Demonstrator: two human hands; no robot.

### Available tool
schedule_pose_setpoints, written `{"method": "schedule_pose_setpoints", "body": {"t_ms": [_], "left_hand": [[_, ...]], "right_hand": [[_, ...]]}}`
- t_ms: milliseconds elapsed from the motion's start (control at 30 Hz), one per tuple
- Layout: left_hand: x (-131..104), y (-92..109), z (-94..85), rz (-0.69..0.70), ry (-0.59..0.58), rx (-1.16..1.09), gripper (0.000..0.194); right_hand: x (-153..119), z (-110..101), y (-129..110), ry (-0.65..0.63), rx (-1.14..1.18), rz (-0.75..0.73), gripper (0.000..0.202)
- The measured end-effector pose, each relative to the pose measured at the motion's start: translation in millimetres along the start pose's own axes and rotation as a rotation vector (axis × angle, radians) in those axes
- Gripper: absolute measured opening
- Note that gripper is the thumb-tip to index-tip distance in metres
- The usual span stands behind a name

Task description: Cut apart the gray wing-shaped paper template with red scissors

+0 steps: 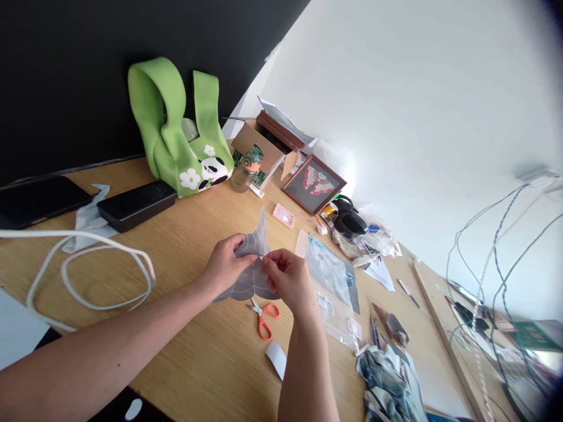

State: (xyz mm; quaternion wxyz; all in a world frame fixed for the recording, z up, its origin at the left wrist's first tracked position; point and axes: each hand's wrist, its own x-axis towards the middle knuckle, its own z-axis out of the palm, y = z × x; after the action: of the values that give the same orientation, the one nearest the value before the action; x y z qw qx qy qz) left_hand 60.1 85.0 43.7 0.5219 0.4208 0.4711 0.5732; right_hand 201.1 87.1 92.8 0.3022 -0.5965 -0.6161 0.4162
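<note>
My left hand [227,262] grips a thin grey sheet [259,236] above the table, with the thumb on its near face. Pale curved lines run across the sheet, and its lower edge is scalloped; I cannot tell whether it is cloth or paper. At the sheet's middle, my right hand [288,275] is closed in a pinch, fingertips close to the left thumb. Whatever is between those fingertips is too small to make out. Just below the sheet lie scissors [265,319] with orange handles, blades partly apart. A small white slip [276,358] rests beside my right forearm.
At the back stand a green panda bag [197,158], a bottle [244,171], a cardboard box [259,143] and a framed butterfly [314,184]. A black power bank [137,205] and white cable [105,306] lie left. Plastic bags [328,275] and crumpled cloth [389,375] lie right.
</note>
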Motion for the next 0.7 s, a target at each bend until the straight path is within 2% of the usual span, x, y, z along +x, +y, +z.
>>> {"method": "schedule_pose_setpoints", "body": {"t_ms": [133,700], "left_hand": [[0.3,-1.1,-0.2,-0.030,-0.047,-0.046,0.017],[-0.2,-1.5,-1.7,0.055,-0.009,0.071,0.011]], "right_hand": [[2.4,3.7,1.8,-0.012,0.072,0.041,0.017],[5.2,11.0,1.5,0.050,0.136,0.068,0.018]]}}
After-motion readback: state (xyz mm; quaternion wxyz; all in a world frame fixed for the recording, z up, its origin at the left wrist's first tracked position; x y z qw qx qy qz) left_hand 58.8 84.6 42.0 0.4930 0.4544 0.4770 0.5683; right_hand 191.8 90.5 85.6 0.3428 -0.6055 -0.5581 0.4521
